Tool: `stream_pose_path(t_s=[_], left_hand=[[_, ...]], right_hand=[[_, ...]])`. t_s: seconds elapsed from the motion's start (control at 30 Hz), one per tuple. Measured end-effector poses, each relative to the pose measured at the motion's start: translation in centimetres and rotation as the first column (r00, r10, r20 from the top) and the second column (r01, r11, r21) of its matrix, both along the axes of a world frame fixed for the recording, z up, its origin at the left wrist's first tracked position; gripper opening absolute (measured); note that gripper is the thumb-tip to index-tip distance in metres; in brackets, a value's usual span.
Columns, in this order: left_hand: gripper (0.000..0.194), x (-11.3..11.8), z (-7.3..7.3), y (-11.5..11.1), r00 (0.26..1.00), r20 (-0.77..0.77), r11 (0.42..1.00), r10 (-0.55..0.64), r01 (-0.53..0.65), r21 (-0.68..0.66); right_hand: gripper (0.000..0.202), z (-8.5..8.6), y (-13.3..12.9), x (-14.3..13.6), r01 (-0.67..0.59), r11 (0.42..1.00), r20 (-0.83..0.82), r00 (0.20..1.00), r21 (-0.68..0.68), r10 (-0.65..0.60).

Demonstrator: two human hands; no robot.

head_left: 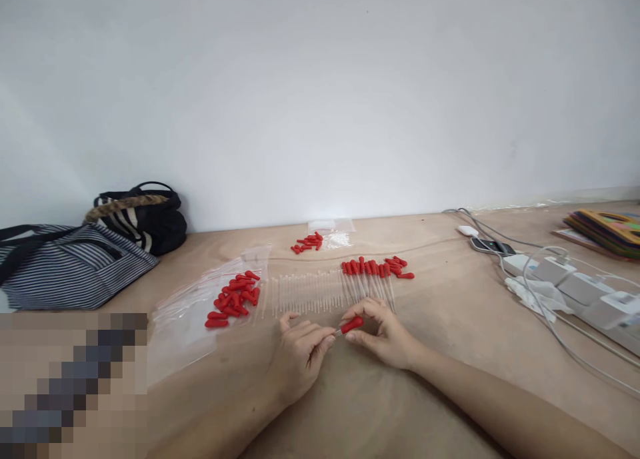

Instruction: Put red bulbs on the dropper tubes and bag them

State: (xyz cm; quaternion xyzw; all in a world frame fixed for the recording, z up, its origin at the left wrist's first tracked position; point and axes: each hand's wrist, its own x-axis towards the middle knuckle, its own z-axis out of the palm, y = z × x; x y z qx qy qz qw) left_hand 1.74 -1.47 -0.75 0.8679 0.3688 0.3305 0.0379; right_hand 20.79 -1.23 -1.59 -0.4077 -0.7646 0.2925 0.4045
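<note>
Head view: over a light brown, wood-toned worktop (440,299), two bare hands are meeting around one small piece, well in from the far edge. The left hand (303,352) is pinching a slim, clear, straight tube (338,332) between thumb and fingertips, its other fingers curling loosely. On the tube's end a red, elongated, rounded bulb (352,324) is sitting tilted, its wider end pointing up toward the right. The right hand (383,336) is half curling, thumb and forefinger standing slightly apart on either side of the bulb; how firmly they are gripping it I cannot tell.

Just beyond the hands, a row of slim, bare, clear tubes (305,292) is lying side by side, and to its right a row of red-topped clear tubes (367,268) is continuing the line. A few loose red bulbs (396,264) are resting near that row's right end. Toward the worktop's left side, a heap of red rounded bulbs (234,302) is lying on flat, clear plastic bags (183,316). Nearer the far edge, small red pieces (307,242) are lying beside a shiny clear packet (337,240).
</note>
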Motion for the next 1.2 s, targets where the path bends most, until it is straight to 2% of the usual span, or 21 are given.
stream_pose_path(t_s=[0.13, 0.23, 0.3, 0.37, 0.43, 0.5, 0.7, 0.9, 0.97, 1.03, 1.13, 1.2], left_hand=[[0.020, 0.0, 0.2, -0.2, 0.999, 0.011, 0.999, -0.036, 0.037, -0.035], [0.020, -0.4, 0.3, -0.1, 1.000, 0.000, 0.999, -0.013, 0.013, -0.046], [0.018, -0.8, 0.4, 0.2, 0.999, -0.016, 0.998, 0.033, -0.034, -0.046], [0.014, -1.1, 0.4, 0.6, 0.997, -0.032, 0.996, 0.072, -0.074, -0.047], [0.013, -1.3, 0.2, 0.8, 0.995, -0.038, 0.995, 0.090, -0.092, -0.049], [0.013, -1.4, 0.1, 1.0, 0.995, -0.046, 0.994, 0.089, -0.091, -0.053], [0.013, -1.5, -0.1, 1.1, 0.985, -0.070, 0.983, 0.155, -0.161, -0.086], [0.013, -2.0, -0.4, 1.4, 0.951, -0.119, 0.955, 0.284, -0.292, -0.048], [0.012, -2.4, -0.2, 1.9, 0.922, -0.131, 0.931, 0.364, -0.365, 0.014], [0.013, -3.3, 0.3, 2.5, 0.867, -0.170, 0.883, 0.469, -0.455, 0.115], [0.018, -5.2, 1.4, 4.0, 0.712, -0.282, 0.766, 0.643, -0.589, 0.257], [0.021, -6.4, 2.1, 4.9, 0.598, -0.343, 0.686, 0.725, -0.675, 0.272]], right_hand=[[0.030, 0.2, 0.0, -1.1, -0.027, 0.984, -0.327, 0.945, -0.175, -0.032], [0.035, 0.9, 1.8, -0.1, 0.064, 0.968, -0.379, 0.912, -0.244, -0.156], [0.032, 1.6, 3.8, 1.8, 0.125, 0.949, -0.302, 0.929, -0.289, -0.214], [0.029, 2.3, 6.0, 4.1, 0.227, 0.928, -0.133, 0.952, -0.295, -0.275], [0.029, 2.7, 7.9, 6.1, 0.431, 0.868, 0.163, 0.901, -0.245, -0.401], [0.030, 2.7, 9.2, 7.4, 0.523, 0.830, 0.271, 0.842, -0.197, -0.466], [0.024, 1.6, 10.3, 6.9, 0.637, 0.767, 0.405, 0.723, -0.076, -0.560], [0.028, 0.9, 10.0, 6.1, 0.658, 0.753, 0.474, 0.659, 0.014, -0.585], [0.030, 0.8, 10.0, 6.1, 0.654, 0.755, 0.484, 0.650, 0.035, -0.585], [0.031, 0.9, 9.9, 6.1, 0.650, 0.758, 0.489, 0.646, 0.050, -0.586], [0.031, 1.1, 9.6, 6.4, 0.652, 0.753, 0.462, 0.644, 0.085, -0.610], [0.028, 1.2, 9.1, 7.0, 0.659, 0.742, 0.432, 0.638, 0.122, -0.638]])
